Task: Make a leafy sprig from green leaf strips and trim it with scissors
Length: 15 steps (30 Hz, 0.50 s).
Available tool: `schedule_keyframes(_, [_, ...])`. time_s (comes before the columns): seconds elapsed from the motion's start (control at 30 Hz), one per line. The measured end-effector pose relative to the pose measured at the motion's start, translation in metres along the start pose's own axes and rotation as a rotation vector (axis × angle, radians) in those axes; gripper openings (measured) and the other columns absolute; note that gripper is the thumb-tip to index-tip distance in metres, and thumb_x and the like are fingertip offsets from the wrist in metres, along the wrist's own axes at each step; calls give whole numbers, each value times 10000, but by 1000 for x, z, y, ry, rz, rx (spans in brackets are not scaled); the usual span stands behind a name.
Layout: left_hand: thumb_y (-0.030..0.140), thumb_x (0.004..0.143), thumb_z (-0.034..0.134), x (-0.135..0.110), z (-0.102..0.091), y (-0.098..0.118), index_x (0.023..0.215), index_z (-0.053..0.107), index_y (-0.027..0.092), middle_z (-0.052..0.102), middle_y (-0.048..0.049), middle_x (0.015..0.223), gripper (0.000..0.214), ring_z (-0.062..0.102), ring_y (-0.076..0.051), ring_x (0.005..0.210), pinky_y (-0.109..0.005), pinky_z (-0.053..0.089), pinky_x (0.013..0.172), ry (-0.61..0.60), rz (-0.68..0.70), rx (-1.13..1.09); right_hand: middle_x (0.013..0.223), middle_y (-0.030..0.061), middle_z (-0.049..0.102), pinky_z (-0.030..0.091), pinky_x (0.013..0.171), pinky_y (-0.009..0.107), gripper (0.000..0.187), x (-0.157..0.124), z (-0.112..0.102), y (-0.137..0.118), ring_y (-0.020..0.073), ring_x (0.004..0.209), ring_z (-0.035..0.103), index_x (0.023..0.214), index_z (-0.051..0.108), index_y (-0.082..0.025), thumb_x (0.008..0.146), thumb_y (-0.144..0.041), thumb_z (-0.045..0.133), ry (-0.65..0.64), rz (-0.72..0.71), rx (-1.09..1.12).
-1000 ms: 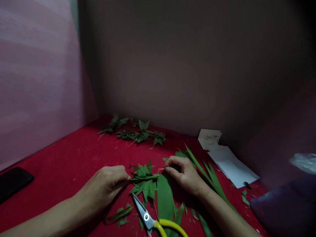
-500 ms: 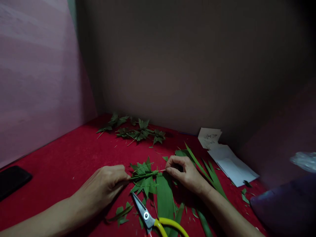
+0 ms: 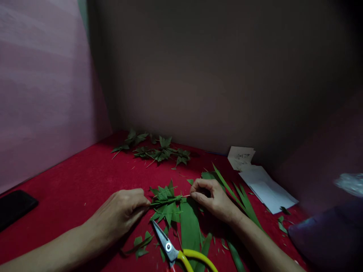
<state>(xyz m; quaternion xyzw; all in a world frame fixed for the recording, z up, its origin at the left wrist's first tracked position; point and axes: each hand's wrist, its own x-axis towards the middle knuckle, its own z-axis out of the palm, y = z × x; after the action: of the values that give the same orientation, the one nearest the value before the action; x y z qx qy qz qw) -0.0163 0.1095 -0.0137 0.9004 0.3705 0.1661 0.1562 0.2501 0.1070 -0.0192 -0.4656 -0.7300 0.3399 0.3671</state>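
Between my hands lies a folded green leaf piece (image 3: 166,201) with jagged, pointed edges and a thin pale stick end at its right. My left hand (image 3: 127,207) is closed on its left tip. The thumb and forefinger of my right hand (image 3: 211,196) pinch the pale stick. Just below, scissors with yellow handles (image 3: 169,247) lie partly spread, blades pointing up and left. A broad flat green leaf strip (image 3: 190,226) runs from under the leaf piece toward me.
Several similar leaf pieces (image 3: 161,151) lie at the back by the wall. White papers (image 3: 268,189) and a card with a drawing (image 3: 241,158) are at right. Long narrow leaves (image 3: 246,204) pass beneath my right forearm. A black phone-like object (image 3: 17,207) is at far left; leaf scraps (image 3: 140,245) are scattered about.
Almost nothing differs. Both hands keep their hold on the leaf piece and its stick, and the whole view has shifted very slightly.
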Motion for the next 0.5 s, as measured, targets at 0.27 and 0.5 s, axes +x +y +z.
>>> schedule_keyframes(0.27, [263, 890, 400, -2, 0, 0, 797, 641, 166, 558, -10, 658, 277, 496, -103, 584, -228, 378, 555, 5, 9, 6, 552, -28, 464, 329, 513, 225, 128, 0, 1, -1, 108, 530, 399, 594, 514, -164, 720, -184, 517, 7, 0, -19])
schedule_keyframes(0.5, [260, 889, 403, -1, -1, 1, 798, 644, 164, 560, -10, 658, 275, 502, -106, 586, -233, 383, 558, -1, -6, -2, 548, -33, 456, 323, 510, 223, 123, 0, 1, 3, 105, 529, 392, 598, 517, -163, 721, -164, 512, 6, -7, -36])
